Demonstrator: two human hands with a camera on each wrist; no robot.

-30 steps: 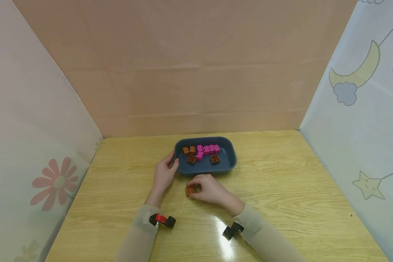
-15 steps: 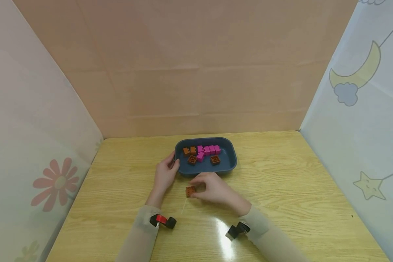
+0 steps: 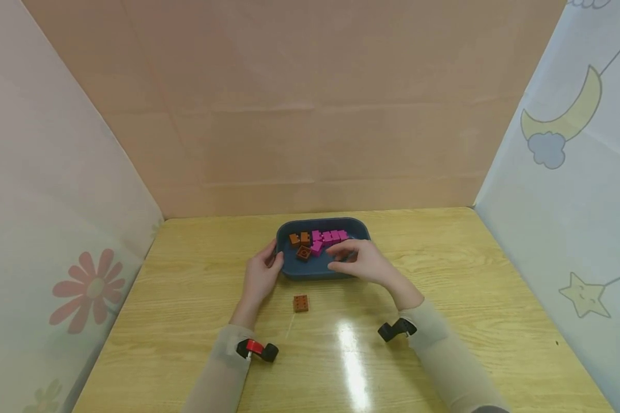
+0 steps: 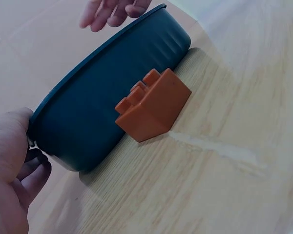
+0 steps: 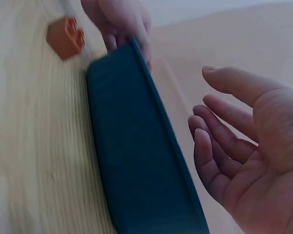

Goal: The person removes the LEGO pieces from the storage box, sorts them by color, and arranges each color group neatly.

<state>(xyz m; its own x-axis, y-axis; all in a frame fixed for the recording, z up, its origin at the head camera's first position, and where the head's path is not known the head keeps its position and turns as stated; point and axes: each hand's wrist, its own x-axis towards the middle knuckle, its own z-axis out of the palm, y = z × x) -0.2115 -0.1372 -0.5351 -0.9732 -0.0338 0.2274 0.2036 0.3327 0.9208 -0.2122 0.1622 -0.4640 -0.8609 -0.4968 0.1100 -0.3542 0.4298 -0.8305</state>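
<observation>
My left hand (image 3: 260,276) grips the left end of a dark blue tray (image 3: 310,275), thumb on the near side of its rim. Over the tray's right part hovers my right hand (image 3: 365,264), fingers loosely bent, thumb apart, nothing between them in the right wrist view. On the table in front of the tray stands an orange-brown toy brick (image 3: 301,303), studs up; its side and studs show close in the left wrist view (image 4: 154,107). Inside the tray lie several pink bricks (image 3: 327,237), two orange-brown bricks (image 3: 304,238) and an upturned brown brick (image 3: 303,253). My right hand hides the tray's right part.
The wooden table (image 3: 206,264) extends around the tray on all sides. A brown paper backdrop (image 3: 310,126) rises behind its far edge. Patterned pale side walls (image 3: 563,229) flank it left and right.
My right hand has let go of the orange-brown brick on the table and moved up and right, over the tray. The left hand stays on the tray's end.
</observation>
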